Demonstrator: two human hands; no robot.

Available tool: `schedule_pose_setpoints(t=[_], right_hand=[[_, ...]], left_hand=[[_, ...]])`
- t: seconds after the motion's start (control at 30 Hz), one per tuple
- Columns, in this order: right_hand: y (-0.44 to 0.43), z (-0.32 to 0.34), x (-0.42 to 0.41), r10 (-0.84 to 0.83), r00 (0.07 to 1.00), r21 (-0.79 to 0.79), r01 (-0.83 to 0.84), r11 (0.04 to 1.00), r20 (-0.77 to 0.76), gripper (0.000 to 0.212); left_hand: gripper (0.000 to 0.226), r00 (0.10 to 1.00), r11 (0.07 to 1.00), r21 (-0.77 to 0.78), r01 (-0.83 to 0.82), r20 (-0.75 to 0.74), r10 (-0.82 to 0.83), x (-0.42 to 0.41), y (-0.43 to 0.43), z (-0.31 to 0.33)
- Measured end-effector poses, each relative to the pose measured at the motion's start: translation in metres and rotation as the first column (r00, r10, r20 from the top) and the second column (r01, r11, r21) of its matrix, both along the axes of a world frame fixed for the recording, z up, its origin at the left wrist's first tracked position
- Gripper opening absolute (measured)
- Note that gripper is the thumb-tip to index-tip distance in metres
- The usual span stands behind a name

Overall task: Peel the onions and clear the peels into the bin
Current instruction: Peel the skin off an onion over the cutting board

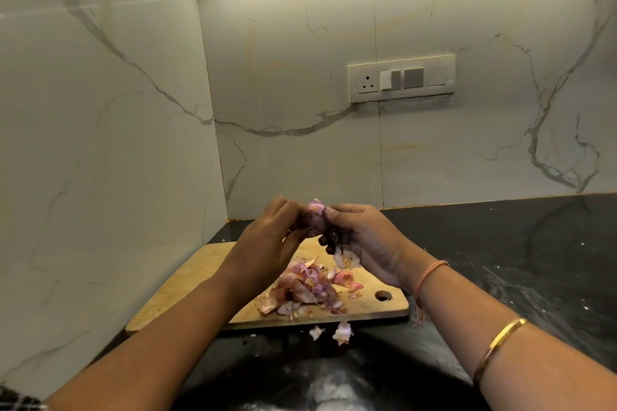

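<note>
Observed: one small red onion [315, 215] is held in the air between both hands, above the far edge of the wooden chopping board [187, 290].

Left hand [267, 237]: fingers curled round the onion's left side, thumb pressed against it from below. It grips the onion.

Right hand [360, 237]: thumb and fingertips pinch the onion's right side and top. A pale scrap of skin [345, 259] hangs from under the curled fingers, so this hand has hold of both onion and loose skin.

Governing relation: the onion sits directly between the two sets of fingertips, touching both, with neither hand nearer than the other. Its pale tip points up and away from the person. How its long axis runs lower down cannot be told, as the fingers cover it.

The heap of peels [307, 287] lies on the board just below the hands, on the person's side of them. Two stray peels [343, 332] lie off the board's near edge on the dark surface [500, 260].

Judgement: peeling is in hand and clearing has not begun. The next pull probably strips skin toward the right hand, to drop straight down onto the heap. No bin is in view, nor any other onion.

Risk: thin skin may tear short, and scraps may fall past the board.
</note>
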State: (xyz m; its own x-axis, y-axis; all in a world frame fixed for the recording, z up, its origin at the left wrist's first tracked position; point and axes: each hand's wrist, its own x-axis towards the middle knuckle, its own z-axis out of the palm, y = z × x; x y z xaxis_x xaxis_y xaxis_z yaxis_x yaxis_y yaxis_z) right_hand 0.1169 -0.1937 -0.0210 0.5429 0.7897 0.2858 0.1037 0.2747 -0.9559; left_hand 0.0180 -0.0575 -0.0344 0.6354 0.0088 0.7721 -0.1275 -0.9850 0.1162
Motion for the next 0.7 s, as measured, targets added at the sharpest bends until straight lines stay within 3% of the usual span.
schedule_pose_setpoints(t=[0.2, 0.37, 0.53, 0.7], right_hand=[[-0.0006, -0.0007, 0.0004, 0.004, 1.0, -0.015, -0.004, 1.0, 0.023, 0.021], [-0.0012, -0.0004, 0.0009, 0.01, 1.0, 0.011, -0.01, 1.0, 0.01, 0.024], [-0.0003, -0.0018, 0.0026, 0.001, 0.999, -0.004, -0.001, 1.0, 0.047, 0.025], [-0.0014, -0.0026, 0.0037, -0.018, 0.998, 0.002, 0.017, 1.0, 0.065, 0.023]], left_hand=[[0.04, 0.999, 1.0, -0.006, 0.008, -0.037, -0.008, -0.0002, 0.0027, -0.0014], [0.022, 1.0, 1.0, 0.007, -0.002, -0.004, 0.002, 0.0001, 0.0015, -0.0007], [0.046, 0.999, 1.0, 0.015, 0.008, -0.049, -0.007, -0.0009, 0.0027, -0.0006], [0.038, 1.0, 1.0, 0.029, 0.005, -0.027, -0.005, -0.0016, 0.0, -0.0001]])
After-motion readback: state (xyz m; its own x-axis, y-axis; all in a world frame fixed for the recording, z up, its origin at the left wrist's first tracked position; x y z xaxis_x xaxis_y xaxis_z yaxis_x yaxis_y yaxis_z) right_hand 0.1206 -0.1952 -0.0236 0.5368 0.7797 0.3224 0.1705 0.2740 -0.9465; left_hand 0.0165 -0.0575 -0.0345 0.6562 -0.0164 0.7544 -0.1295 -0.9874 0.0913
